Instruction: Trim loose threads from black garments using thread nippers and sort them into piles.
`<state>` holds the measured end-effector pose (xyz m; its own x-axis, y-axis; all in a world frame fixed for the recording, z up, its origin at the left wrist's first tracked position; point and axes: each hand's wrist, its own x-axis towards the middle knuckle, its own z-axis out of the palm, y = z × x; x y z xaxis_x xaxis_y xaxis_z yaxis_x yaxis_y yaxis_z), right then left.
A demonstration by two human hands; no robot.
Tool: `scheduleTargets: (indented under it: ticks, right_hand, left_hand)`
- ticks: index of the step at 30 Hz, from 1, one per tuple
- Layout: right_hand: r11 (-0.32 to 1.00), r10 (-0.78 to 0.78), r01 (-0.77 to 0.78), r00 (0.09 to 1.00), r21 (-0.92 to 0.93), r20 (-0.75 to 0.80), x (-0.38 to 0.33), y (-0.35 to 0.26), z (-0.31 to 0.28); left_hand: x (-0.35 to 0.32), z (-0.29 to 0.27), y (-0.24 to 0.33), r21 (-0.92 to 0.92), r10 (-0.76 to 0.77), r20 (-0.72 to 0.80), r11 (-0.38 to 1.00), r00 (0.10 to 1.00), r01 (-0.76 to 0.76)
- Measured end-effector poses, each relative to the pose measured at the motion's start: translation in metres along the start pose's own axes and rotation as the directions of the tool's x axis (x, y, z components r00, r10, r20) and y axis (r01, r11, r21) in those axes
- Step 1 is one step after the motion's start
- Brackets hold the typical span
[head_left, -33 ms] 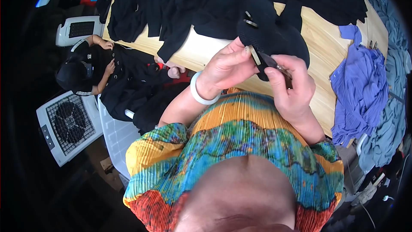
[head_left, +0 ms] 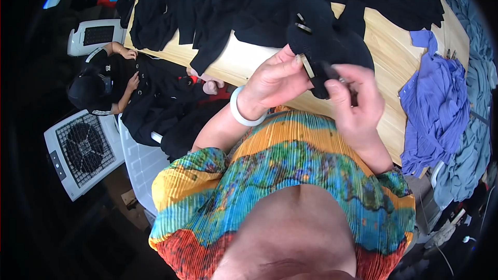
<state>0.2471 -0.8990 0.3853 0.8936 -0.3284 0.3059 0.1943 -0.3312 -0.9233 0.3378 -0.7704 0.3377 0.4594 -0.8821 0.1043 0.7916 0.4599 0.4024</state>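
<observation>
Between thumb and fingers, my left hand [head_left: 277,78], with a white bangle on its wrist, pinches the edge of a black knit garment [head_left: 332,36]. A pale, gold-edged button [head_left: 307,66] stands edge-on at these fingertips. Two more shiny pieces, apparently buttons, show farther up the garment. To the right, my right hand [head_left: 358,96] is closed round a small dark-bladed tool [head_left: 329,70] that looks like thread snips. Its tip points toward the button, a little apart from it. Motion blurs the tool and the fingers, and most of its handle is hidden in the palm.
More black garments [head_left: 218,5] cover the far side of the wooden table [head_left: 386,46]. Purple cloth [head_left: 436,109] lies at the right edge, beside hanging grey-blue fabric [head_left: 461,161]. At left, another person [head_left: 101,83] handles black cloth near a white fan unit [head_left: 85,148].
My right hand has drawn slightly right and down, pulling the tool's tip back from the button. My left hand stays in place with the garment.
</observation>
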Motion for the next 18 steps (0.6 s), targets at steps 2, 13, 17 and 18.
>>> scheduleTargets:
  ticks: [2,13,17,18]
  right_hand:
    - [0.982,0.107,-0.096,0.992,0.16,-0.064,0.003,0.003,-0.006]
    - [0.894,0.246,-0.309,0.944,0.325,0.22,0.004,0.034,-0.016]
    - [0.812,0.285,-0.358,0.932,0.461,0.223,0.011,0.038,-0.01]
    - [0.809,0.312,-0.367,0.93,0.46,0.193,0.013,0.037,-0.01]
  left_hand:
    - [-0.001,-0.003,0.001,-0.047,-0.009,0.032,0.999,0.999,0.01]
    - [0.007,0.004,0.011,-0.251,-0.026,-0.059,0.968,0.998,0.011]
    - [0.01,-0.004,0.012,-0.315,-0.036,-0.168,0.949,0.985,-0.019]
    - [0.012,-0.004,0.012,-0.317,-0.037,-0.166,0.948,0.985,-0.018]
